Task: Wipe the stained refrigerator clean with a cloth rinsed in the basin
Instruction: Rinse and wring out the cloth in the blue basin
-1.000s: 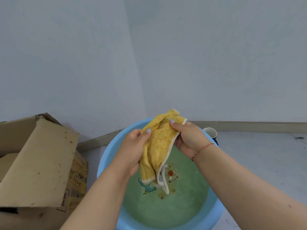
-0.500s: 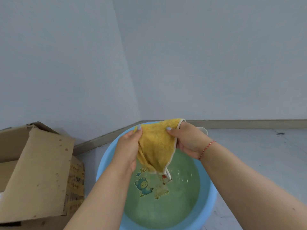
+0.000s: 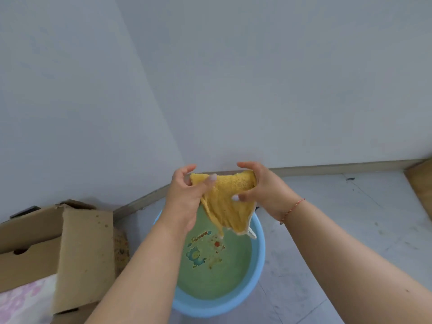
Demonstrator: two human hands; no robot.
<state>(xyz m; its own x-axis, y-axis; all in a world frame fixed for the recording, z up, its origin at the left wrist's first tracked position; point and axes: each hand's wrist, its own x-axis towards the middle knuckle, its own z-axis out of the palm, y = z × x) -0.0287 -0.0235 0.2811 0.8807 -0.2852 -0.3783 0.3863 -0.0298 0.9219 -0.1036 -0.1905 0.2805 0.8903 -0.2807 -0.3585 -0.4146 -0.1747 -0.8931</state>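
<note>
A yellow cloth (image 3: 228,202) with a pale hem hangs spread above a blue basin (image 3: 256,274) that holds greenish water over a cartoon print. My left hand (image 3: 185,195) pinches the cloth's upper left corner between thumb and fingers. At the upper right corner, my right hand (image 3: 259,188) grips the bunched fabric; a red string bracelet circles that wrist. The cloth's lower tip dangles just over the water. No refrigerator is in view.
An open cardboard box (image 3: 77,253) with stained flaps stands on the floor left of the basin, floral fabric (image 3: 25,300) showing inside it. Grey walls meet in a corner behind. Scuffed grey floor (image 3: 350,218) stretches right, with a wooden edge (image 3: 420,181) at far right.
Both hands have lifted the cloth higher and drawn its top edge apart, so it hangs wider. The view has tilted so the basin sits lower in frame.
</note>
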